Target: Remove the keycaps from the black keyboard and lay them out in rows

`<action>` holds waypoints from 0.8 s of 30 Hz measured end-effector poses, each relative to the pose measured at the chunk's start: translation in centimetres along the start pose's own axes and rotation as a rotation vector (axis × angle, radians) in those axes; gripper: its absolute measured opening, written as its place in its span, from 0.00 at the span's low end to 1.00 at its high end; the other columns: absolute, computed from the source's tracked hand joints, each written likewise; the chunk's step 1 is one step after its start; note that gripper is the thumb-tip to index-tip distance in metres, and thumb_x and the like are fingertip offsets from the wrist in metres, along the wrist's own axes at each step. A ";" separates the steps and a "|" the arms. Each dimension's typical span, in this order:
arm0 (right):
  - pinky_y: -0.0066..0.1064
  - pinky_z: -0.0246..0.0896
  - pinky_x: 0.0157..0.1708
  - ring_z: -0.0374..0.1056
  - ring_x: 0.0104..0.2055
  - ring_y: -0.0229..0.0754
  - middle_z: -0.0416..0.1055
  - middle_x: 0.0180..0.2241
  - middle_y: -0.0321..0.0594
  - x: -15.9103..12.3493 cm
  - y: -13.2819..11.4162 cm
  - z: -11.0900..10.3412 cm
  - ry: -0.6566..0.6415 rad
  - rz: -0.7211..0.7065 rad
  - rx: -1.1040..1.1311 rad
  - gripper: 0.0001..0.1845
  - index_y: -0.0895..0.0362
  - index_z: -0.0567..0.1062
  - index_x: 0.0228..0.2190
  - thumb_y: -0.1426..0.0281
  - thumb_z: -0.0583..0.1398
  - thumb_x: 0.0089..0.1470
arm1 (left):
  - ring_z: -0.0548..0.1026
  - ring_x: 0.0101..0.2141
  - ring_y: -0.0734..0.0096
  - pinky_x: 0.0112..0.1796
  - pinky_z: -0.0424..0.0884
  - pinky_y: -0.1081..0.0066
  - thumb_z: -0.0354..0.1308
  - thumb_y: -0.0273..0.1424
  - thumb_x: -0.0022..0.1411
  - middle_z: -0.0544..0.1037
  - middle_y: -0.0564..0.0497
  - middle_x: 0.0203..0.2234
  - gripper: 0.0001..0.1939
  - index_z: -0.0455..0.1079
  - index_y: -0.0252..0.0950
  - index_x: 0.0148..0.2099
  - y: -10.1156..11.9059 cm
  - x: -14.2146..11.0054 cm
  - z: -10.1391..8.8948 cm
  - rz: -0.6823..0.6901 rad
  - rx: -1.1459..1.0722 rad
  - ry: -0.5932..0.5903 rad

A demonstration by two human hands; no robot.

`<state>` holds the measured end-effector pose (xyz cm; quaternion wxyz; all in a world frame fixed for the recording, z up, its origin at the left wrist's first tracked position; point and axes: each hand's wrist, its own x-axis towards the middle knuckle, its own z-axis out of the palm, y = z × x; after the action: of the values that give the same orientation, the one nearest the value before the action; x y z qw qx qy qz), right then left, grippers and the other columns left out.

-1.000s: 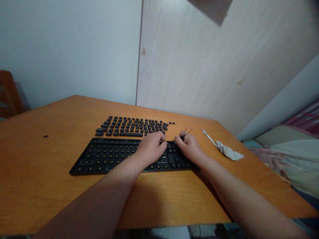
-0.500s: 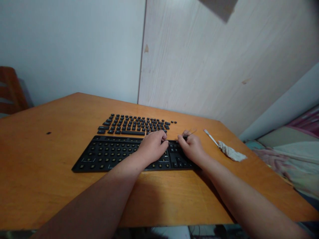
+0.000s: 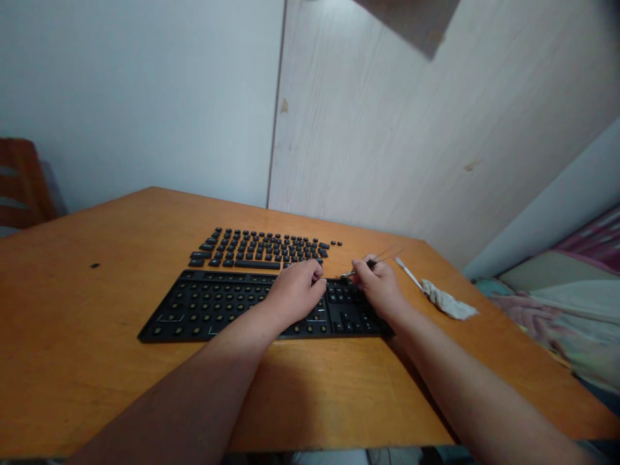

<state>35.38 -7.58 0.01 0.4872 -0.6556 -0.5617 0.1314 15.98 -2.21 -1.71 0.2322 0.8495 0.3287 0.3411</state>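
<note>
A black keyboard (image 3: 227,303) lies on the table, most of its left part stripped of keycaps so that the small switches show. My left hand (image 3: 298,290) lies over its middle, thumb and curled fingers closed about the far edge. At the keyboard's right end, my right hand (image 3: 375,284) is closed on a wire keycap puller (image 3: 372,263) with a dark handle. Thin wires stick out behind the fingers, and a silvery tip points left over the top row of keys. Caps still sit on the right-hand block (image 3: 349,316). Fingertips of both hands are partly hidden.
Loose black keycaps (image 3: 256,265) lie in rows behind the keyboard, with two small ones (image 3: 336,243) to their right. A single dark piece (image 3: 95,265) lies far left. On the right are a white-handled brush (image 3: 409,274) and a crumpled tissue (image 3: 448,301). A wall stands behind the table.
My right hand has shifted slightly right and turned, so the puller's silvery tip now shows at its left and the wires reach farther right. My left hand stays on the keyboard.
</note>
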 end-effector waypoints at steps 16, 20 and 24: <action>0.28 0.55 0.24 0.59 0.21 0.37 0.64 0.19 0.32 -2.0 -2.3 1.2 0.001 -0.096 0.215 0.18 0.54 0.67 0.22 0.56 0.59 0.57 | 0.71 0.28 0.72 0.30 0.65 0.73 0.60 0.32 0.56 0.72 0.55 0.25 0.09 0.69 0.35 0.40 2.4 0.1 0.3 -0.252 -0.618 -0.020; 0.28 0.55 0.23 0.58 0.21 0.36 0.63 0.19 0.31 -2.4 -2.4 1.5 -0.035 -0.123 0.273 0.17 0.54 0.67 0.23 0.58 0.59 0.58 | 0.68 0.25 0.75 0.29 0.62 0.74 0.61 0.32 0.55 0.70 0.57 0.23 0.08 0.68 0.35 0.36 2.2 0.1 0.4 -0.254 -0.667 0.012; 0.28 0.57 0.25 0.61 0.23 0.36 0.64 0.21 0.32 -2.8 -2.6 1.5 -0.052 -0.163 0.246 0.16 0.55 0.69 0.24 0.59 0.58 0.59 | 0.67 0.26 0.75 0.29 0.62 0.75 0.61 0.30 0.54 0.70 0.57 0.24 0.07 0.68 0.35 0.35 2.2 0.0 0.2 -0.289 -0.702 0.010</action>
<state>31.80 -9.52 0.31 0.5584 -0.5395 -0.6050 0.1762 17.06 -3.71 -0.45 0.5533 0.6615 0.3093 0.4007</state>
